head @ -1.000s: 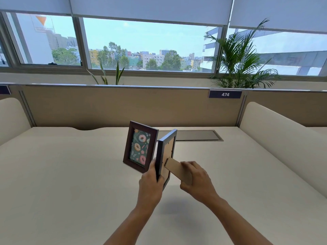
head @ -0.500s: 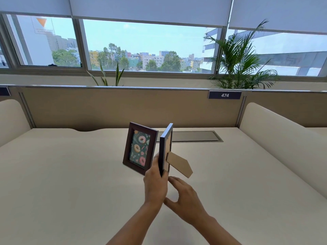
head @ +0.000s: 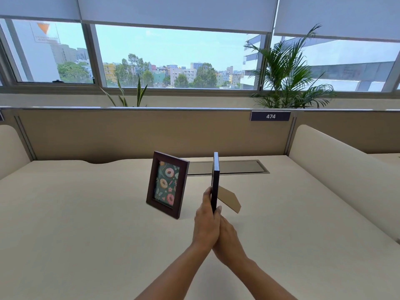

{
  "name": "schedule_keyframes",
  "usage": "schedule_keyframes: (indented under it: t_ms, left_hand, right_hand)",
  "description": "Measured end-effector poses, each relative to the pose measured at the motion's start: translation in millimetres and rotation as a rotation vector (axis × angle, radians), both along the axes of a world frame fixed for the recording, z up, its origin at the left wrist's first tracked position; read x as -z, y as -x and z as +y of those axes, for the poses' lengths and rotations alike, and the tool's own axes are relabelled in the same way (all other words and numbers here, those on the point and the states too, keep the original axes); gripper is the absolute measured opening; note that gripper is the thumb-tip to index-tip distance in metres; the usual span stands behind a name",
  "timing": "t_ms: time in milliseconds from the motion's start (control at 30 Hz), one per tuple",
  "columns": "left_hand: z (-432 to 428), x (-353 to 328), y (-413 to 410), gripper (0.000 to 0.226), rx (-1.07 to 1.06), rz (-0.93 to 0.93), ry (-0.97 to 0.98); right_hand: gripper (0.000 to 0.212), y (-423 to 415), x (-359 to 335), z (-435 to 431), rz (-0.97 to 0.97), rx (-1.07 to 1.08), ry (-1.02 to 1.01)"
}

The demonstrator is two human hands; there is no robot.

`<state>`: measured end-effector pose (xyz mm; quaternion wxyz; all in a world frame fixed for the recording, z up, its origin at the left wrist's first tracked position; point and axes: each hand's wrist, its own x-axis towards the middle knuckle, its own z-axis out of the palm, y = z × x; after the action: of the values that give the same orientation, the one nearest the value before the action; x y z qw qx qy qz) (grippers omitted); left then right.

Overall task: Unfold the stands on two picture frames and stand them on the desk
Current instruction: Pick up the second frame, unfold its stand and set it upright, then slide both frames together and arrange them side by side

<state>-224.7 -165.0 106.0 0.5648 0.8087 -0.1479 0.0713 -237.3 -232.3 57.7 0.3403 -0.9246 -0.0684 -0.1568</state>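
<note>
A dark brown picture frame (head: 166, 184) with a donut print stands upright on the desk (head: 86, 213), angled to the left. Just right of it I hold a second, dark blue frame (head: 215, 180) edge-on to me, above the desk. Its brown cardboard stand (head: 229, 200) sticks out to the right, unfolded. My left hand (head: 205, 221) grips the lower edge of this frame from the left. My right hand (head: 227, 239) presses against it from below and right, fingertips at the frame's bottom edge.
A grey cable flap (head: 233, 167) lies in the desk behind the frames. Beige partition walls (head: 129, 135) close off the back and right (head: 337, 169). Plants (head: 287, 72) stand behind the partition by the window.
The blue frame turned from showing its back to edge-on and upright. My right hand let go of the cardboard stand and dropped below the frame's bottom edge, beside my left hand.
</note>
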Motion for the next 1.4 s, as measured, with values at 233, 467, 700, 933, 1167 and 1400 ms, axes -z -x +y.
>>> schedule_keyframes:
  t_ms: [233,467,700,933,1167,1400]
  left_hand:
    - [-3,14,-11,0.06,0.025,0.057,-0.048]
    - [-7,25,-21,0.06,0.043,0.072,-0.077]
    - [-6,32,-31,0.07,0.119,0.089,-0.134]
    - [5,44,-39,0.065,0.161,0.135,-0.09]
    - [57,44,-62,0.023,-0.17,-0.06,0.078]
    - [111,35,-106,0.017,-0.442,-0.123,0.107]
  right_hand:
    - [0.03,-9,15,-7,0.132,-0.073,-0.321]
    - [0.034,-19,27,-13,0.024,-0.058,-0.354]
    - [0.04,-24,29,-20,0.178,-0.044,-0.519]
    - [0.046,-32,38,-26,0.254,0.006,-0.631]
    - [0.045,-34,47,-34,0.256,0.066,-0.786]
    - [0.041,-43,54,-34,0.215,0.092,-0.788]
